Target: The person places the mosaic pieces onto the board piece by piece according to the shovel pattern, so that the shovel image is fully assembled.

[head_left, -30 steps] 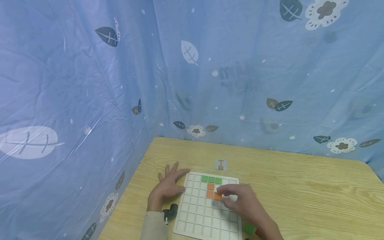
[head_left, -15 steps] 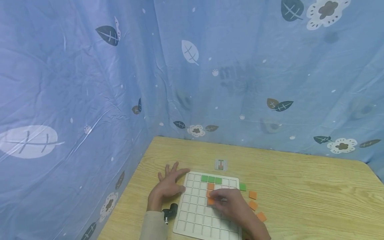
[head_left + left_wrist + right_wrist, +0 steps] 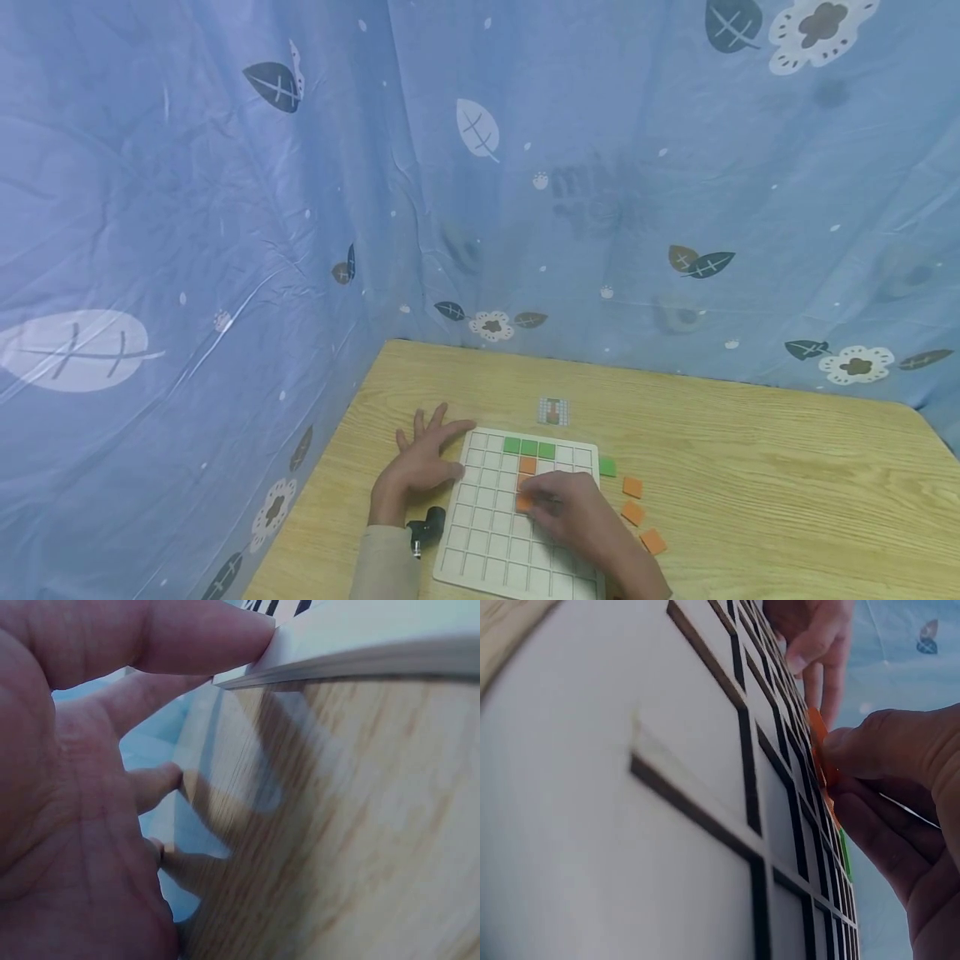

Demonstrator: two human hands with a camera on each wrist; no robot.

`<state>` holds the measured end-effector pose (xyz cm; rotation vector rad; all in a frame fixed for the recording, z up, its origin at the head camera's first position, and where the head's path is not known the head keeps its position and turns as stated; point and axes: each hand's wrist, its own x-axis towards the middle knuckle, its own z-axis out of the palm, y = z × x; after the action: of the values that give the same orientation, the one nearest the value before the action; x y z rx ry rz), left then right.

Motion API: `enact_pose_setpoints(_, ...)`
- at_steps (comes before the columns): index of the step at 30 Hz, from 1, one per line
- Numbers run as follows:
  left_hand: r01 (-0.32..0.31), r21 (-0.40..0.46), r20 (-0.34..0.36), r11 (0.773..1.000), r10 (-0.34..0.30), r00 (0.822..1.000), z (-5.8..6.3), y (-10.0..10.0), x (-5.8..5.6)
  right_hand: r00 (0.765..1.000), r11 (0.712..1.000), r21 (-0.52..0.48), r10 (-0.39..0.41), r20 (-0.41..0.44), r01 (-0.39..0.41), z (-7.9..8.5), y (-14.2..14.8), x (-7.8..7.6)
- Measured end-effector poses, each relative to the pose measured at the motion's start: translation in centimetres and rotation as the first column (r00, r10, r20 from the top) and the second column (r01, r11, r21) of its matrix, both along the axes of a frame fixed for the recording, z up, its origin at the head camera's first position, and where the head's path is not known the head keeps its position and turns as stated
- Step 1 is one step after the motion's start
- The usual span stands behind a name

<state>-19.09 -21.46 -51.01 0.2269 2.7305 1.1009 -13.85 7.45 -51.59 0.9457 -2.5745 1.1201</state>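
A white grid board (image 3: 480,546) lies on the table. My right hand (image 3: 573,508) is over its middle and pinches an orange square tile (image 3: 522,503) between thumb and fingers. That tile sits at the cell just below two orange tiles, the upper one (image 3: 528,465) fully visible and the lower partly covered by my fingertips. Above them runs a row of green tiles (image 3: 529,447). In the right wrist view the thumb presses the orange tile (image 3: 815,739), which stands tilted at the grid. My left hand (image 3: 422,462) rests with spread fingers at the board's left edge, thumb touching its side.
Right of the board lie loose orange tiles (image 3: 632,512) and a green tile (image 3: 607,467). A small card with a grid pattern (image 3: 553,412) lies beyond the board. A black object (image 3: 427,529) is by the left wrist. Blue curtains (image 3: 585,233) border the table.
My right hand has moved left and nearer with the orange tile, to the cell below the orange column. Loose tiles at the right have come into view. The left hand stays put.
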Motion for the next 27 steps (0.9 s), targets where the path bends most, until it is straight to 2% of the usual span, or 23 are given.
enact_pose_setpoints(11, -0.006, 0.005, 0.0, 1.0, 0.006, 1.0, 0.12, 0.1, -0.08, 0.999, 0.997, 0.072, -0.039, -0.004, 0.039, 0.09, -0.5, 0.04)
enact_pose_setpoints(27, -0.01, -0.001, 0.004, 1.0, 0.01, 1.0, 0.09, 0.08, -0.08, 0.996, 1.0, 0.0, -0.03, -0.089, 0.03, -0.73, -0.73, -0.16)
